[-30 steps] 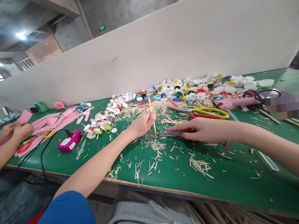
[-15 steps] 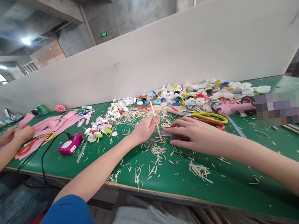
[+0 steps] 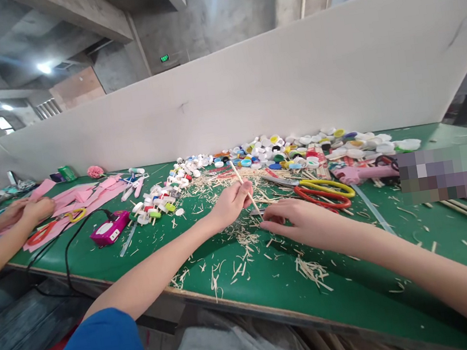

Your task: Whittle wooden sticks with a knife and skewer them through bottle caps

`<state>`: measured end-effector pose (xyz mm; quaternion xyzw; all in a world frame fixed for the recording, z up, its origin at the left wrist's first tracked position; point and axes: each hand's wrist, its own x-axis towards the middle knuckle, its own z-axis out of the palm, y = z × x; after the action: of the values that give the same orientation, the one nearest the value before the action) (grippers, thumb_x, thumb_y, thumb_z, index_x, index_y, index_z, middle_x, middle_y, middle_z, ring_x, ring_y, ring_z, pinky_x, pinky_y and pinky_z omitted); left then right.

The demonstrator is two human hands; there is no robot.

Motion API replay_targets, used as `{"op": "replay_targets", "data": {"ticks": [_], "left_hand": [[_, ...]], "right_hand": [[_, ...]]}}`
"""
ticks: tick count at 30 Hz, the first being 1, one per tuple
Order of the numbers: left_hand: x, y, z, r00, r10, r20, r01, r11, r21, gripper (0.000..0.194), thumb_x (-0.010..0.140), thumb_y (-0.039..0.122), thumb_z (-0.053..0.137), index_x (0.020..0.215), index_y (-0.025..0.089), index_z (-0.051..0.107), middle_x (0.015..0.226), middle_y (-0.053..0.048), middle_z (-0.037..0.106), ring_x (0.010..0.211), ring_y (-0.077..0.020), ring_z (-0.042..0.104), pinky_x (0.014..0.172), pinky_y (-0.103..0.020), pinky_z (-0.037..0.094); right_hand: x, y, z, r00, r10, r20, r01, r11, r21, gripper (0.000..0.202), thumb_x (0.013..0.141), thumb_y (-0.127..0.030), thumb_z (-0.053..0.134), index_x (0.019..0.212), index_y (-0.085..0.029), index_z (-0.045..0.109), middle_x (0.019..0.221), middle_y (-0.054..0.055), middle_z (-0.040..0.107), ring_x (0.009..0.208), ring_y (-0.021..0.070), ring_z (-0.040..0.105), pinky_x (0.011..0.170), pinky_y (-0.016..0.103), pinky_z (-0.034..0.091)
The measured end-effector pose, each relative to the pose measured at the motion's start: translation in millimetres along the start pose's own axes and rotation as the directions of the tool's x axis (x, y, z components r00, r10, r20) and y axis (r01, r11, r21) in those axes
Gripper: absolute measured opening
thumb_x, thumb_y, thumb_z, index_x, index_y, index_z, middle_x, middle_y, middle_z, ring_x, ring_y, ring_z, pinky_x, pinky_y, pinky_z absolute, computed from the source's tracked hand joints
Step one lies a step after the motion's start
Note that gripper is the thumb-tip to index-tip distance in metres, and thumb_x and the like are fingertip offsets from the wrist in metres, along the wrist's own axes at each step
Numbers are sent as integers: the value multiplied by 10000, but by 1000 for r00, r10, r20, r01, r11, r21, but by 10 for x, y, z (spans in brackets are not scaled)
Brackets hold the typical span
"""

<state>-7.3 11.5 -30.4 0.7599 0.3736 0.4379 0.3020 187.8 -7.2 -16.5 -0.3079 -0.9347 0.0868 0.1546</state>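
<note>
A thin wooden stick (image 3: 240,178) slants through the pinched fingers of my left hand (image 3: 229,203), its lower end down by my right fingertips. My right hand (image 3: 292,219) is curled with thumb and fingers bent around something metallic at the stick's lower end; most of it is hidden. Wood shavings (image 3: 246,237) lie under and around both hands. Just beyond my right hand are red-handled scissors (image 3: 328,202) and yellow-handled scissors (image 3: 330,184).
Bottle caps (image 3: 282,151) are heaped along the white partition (image 3: 223,101). A pink glue gun (image 3: 363,173) lies right. On the left are a purple power socket (image 3: 110,228), pink paper (image 3: 84,196) and another person's hands (image 3: 32,210).
The stick has tilted, its top leaning left. My right hand has drawn its fingers in and curled them closer to the stick. The red-handled scissors are more exposed.
</note>
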Motion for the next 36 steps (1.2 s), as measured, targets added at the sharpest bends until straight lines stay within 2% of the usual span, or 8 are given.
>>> {"op": "replay_targets", "data": {"ticks": [5,11,17,22,25,27,32,36], "left_hand": [[-1,49,28,1000,3,18,-2,999,-48,469,941,555,243,728,188,444,569,35,430,548,-90,394,606,-254,349],[-3,24,9,998,26,52,-24,999,-38,448,946,541,236,747,192,433,562,40,420,541,-92,387,610,-260,350],[9,11,-42,988,-18,152,-6,988,154,412,956,514,221,782,200,424,661,17,477,590,-99,416,648,-270,366],[108,-63,-175,1000,9,-9,-5,933,359,360,966,412,243,741,197,424,738,-17,495,715,-133,442,729,-295,373],[214,-154,-293,994,-88,-58,105,901,420,310,951,412,266,788,203,427,714,-16,463,652,-137,409,634,-285,347],[299,-211,-377,993,-94,-66,114,845,522,285,936,407,305,782,200,426,772,-48,502,758,-171,442,673,-301,357],[617,-370,-567,978,-47,202,-133,604,786,258,931,340,309,923,176,508,972,-105,564,963,-237,479,819,-358,377],[1038,-534,-650,978,-117,170,-96,471,877,317,931,246,290,1094,110,526,1125,-169,544,1090,-270,457,937,-385,372]], "right_hand": [[28,46,59,999,-33,11,34,993,-112,355,955,-390,298,734,-208,508,751,53,603,723,184,529,691,317,378],[8,38,40,998,65,-14,-67,989,-132,340,955,-360,267,701,-219,443,699,32,590,638,153,524,601,281,345],[-10,82,11,977,203,-65,-212,960,-182,333,946,-348,279,740,-216,506,686,28,630,575,150,534,526,281,287],[-11,81,-14,957,274,-99,-290,930,-228,368,943,-342,283,785,-203,586,755,48,677,627,168,574,554,290,305],[-7,57,-33,947,303,-107,-320,917,-237,403,947,-361,272,796,-200,610,767,46,682,630,166,573,561,295,315],[-5,51,-47,938,328,-114,-346,907,-240,433,947,-388,258,774,-201,609,748,47,674,611,166,559,544,299,308],[-3,93,-58,916,381,-126,-401,879,-260,420,930,-394,263,728,-211,582,696,51,647,579,176,530,498,308,260],[-3,125,-55,910,392,-133,-414,866,-280,404,931,-396,268,720,-216,563,696,46,642,568,173,515,494,304,234]]}}
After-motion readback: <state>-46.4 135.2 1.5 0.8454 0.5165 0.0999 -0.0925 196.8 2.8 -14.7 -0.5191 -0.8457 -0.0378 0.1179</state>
